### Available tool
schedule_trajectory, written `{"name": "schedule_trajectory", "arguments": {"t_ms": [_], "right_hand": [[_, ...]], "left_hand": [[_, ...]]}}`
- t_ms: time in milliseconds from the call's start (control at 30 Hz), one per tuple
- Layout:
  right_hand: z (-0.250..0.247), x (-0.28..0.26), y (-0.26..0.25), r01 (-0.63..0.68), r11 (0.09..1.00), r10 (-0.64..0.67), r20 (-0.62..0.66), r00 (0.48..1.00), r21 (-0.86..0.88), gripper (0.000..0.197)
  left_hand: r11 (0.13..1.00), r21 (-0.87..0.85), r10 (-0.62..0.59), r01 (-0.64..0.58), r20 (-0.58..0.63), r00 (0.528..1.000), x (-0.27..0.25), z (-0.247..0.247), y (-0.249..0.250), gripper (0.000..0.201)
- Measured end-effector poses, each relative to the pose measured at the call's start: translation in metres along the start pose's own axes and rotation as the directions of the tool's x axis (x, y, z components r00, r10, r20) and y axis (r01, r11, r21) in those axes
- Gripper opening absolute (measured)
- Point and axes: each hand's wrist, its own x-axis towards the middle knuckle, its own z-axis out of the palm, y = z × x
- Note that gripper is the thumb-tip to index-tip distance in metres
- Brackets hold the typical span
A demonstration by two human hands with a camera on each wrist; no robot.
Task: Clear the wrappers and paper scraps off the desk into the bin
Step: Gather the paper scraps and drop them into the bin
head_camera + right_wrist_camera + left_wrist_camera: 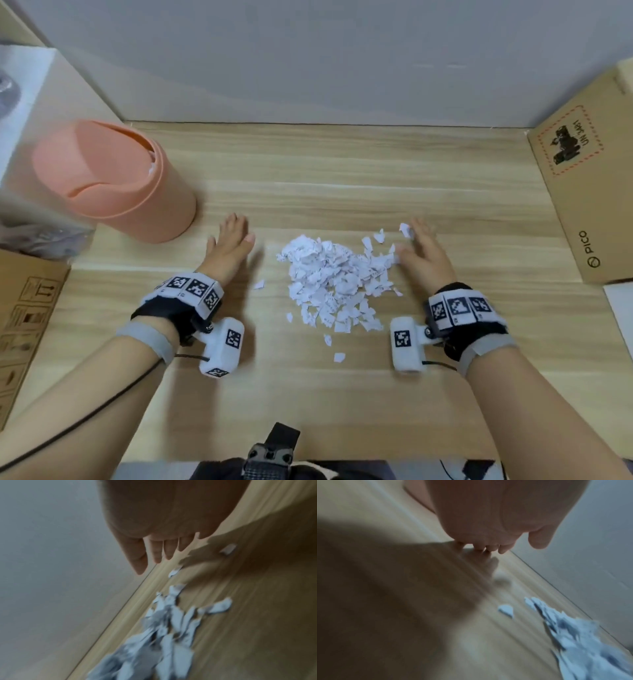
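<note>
A heap of torn white paper scraps (335,281) lies in the middle of the wooden desk (342,171). My left hand (231,245) stands on its edge to the left of the heap, fingers straight, a gap away from the paper. On the heap's right side my right hand (419,253) also has straight fingers and touches the outer scraps. The pink bin (113,178) with a swing lid stands at the back left. In the left wrist view the scraps (583,635) lie below my left hand (496,524). In the right wrist view the scraps (163,635) lie below my right hand (154,534).
A cardboard box (582,178) leans at the right edge of the desk. Another cardboard box (24,318) sits at the left edge. A few loose scraps (339,357) lie nearer to me than the heap. A grey wall closes the back.
</note>
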Motion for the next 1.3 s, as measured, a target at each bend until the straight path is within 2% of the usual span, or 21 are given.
{"name": "schedule_trajectory", "arguments": {"t_ms": [100,200,300,367,400,467,500,567,633,667,733,833,900,1000,1033,1067,1133,1200,1233,1267,1300], "right_hand": [[-0.003,0.010,0.005,-0.055,0.998,0.058,0.094,0.994,-0.039,0.065],[0.008,0.018,-0.004,0.017,0.996,0.003,0.227,0.974,-0.088,0.064],[0.026,0.009,-0.013,0.126,0.988,-0.080,0.420,0.904,-0.084,0.060],[0.033,-0.002,-0.012,0.138,0.990,-0.127,0.500,0.856,0.015,0.057],[0.033,-0.008,-0.011,0.134,0.987,-0.159,0.489,0.858,0.085,0.056],[0.026,-0.017,-0.003,0.141,0.983,-0.170,0.296,0.940,0.119,0.056],[0.021,-0.021,0.006,0.114,0.990,-0.125,0.141,0.982,0.083,0.058],[0.015,-0.033,0.022,-0.053,0.998,0.050,-0.088,0.995,-0.034,0.061],[0.023,-0.044,0.033,-0.183,0.962,0.165,-0.102,0.981,-0.203,0.065],[0.032,-0.049,0.034,-0.159,0.947,0.149,-0.059,0.987,-0.278,0.066],[0.054,-0.053,0.028,-0.010,0.952,0.039,0.089,0.995,-0.305,0.065],[0.069,-0.055,0.008,0.114,0.991,-0.093,0.260,0.961,-0.066,0.062],[0.060,-0.055,0.003,0.059,0.976,-0.102,0.202,0.974,0.208,0.059],[0.029,-0.059,0.008,-0.026,0.866,0.025,0.009,1.000,0.499,0.032],[0.018,-0.063,0.012,-0.072,0.834,0.080,0.010,0.997,0.547,0.017],[0.008,-0.069,0.016,-0.130,0.820,0.122,0.052,0.991,0.557,0.014],[-0.006,-0.083,0.024,-0.301,0.858,0.203,0.264,0.943,0.415,0.038],[-0.009,-0.098,0.025,-0.410,0.909,0.315,0.527,0.789,0.070,0.058],[-0.004,-0.104,0.027,-0.410,0.909,0.369,0.609,0.703,-0.077,0.064],[0.002,-0.107,0.026,-0.413,0.897,0.410,0.645,0.645,-0.156,0.066],[0.010,-0.108,0.025,-0.431,0.885,0.433,0.650,0.624,-0.177,0.064]], "left_hand": [[0.999,0.053,0.005,-0.008,0.058,0.998,-0.010,0.020,-0.001,0.072],[0.996,-0.002,0.087,-0.087,0.118,0.989,-0.011,0.041,0.017,0.084],[0.984,-0.094,0.170,-0.149,0.275,0.946,-0.010,0.055,0.039,0.073],[0.962,-0.234,0.221,-0.141,0.365,0.905,-0.011,0.057,0.049,0.064],[0.948,-0.295,0.226,-0.119,0.361,0.905,-0.012,0.053,0.052,0.064],[0.939,-0.335,0.174,-0.075,0.275,0.946,-0.015,0.040,0.051,0.060],[0.941,-0.335,0.119,-0.038,0.225,0.967,-0.017,0.034,0.047,0.056],[0.945,-0.328,0.044,0.014,0.168,0.985,-0.021,0.026,0.031,0.060],[0.978,-0.202,0.076,-0.041,0.166,0.983,-0.027,0.030,0.022,0.073],[0.988,-0.125,0.107,-0.086,0.172,0.979,-0.030,0.038,0.020,0.076],[0.990,-0.060,0.136,-0.126,0.213,0.967,-0.034,0.057,0.026,0.077],[0.978,-0.174,0.162,-0.112,0.305,0.939,-0.036,0.076,0.041,0.079],[0.935,-0.355,0.144,-0.026,0.310,0.940,-0.037,0.073,0.050,0.078],[0.832,-0.554,0.091,-0.009,0.120,0.989,-0.041,0.049,0.055,0.054],[0.824,-0.565,0.079,-0.046,0.035,0.996,-0.043,0.039,0.054,0.044],[0.827,-0.558,0.075,-0.073,-0.019,0.997,-0.045,0.030,0.053,0.032],[0.830,-0.555,0.086,-0.050,0.039,0.995,-0.050,0.021,0.046,0.020],[0.860,-0.505,0.077,0.072,0.269,0.960,-0.056,0.024,0.039,0.021],[0.898,-0.417,0.047,0.139,0.407,0.912,-0.060,0.029,0.037,0.023],[0.940,-0.292,0.003,0.179,0.530,0.848,-0.062,0.036,0.035,0.026],[0.963,-0.180,-0.048,0.200,0.617,0.785,-0.063,0.044,0.033,0.029]]}}
